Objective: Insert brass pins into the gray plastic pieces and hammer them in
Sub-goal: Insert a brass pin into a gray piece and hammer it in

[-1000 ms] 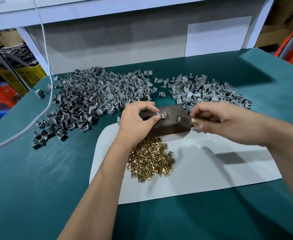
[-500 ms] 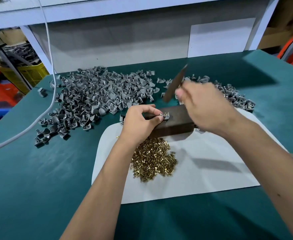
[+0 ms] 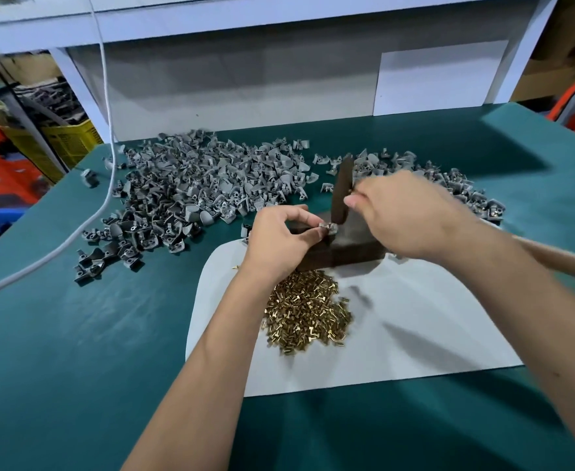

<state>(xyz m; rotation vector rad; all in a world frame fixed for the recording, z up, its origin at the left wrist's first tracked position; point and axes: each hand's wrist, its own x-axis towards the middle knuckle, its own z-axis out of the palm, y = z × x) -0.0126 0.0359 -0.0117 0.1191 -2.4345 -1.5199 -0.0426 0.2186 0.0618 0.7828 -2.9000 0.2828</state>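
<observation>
Brass pins (image 3: 308, 309) are heaped nearest on the white sheet (image 3: 415, 334), within reach. Behind them, left hand (image 3: 279, 237) pinches one gray plastic piece (image 3: 326, 227) steady on the dark block (image 3: 354, 248); right hand (image 3: 405, 212), clamped on the flat metal striker (image 3: 342, 188), stands over it. Spare pieces (image 3: 194, 195) lie beyond

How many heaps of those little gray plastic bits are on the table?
2. A big heap spreads across the green table to the left. A smaller heap lies on the right, partly hidden behind the right hand, so its extent is unclear.

Left hand (image 3: 281, 241) pinching, right hand (image 3: 406, 219) gripping
</observation>
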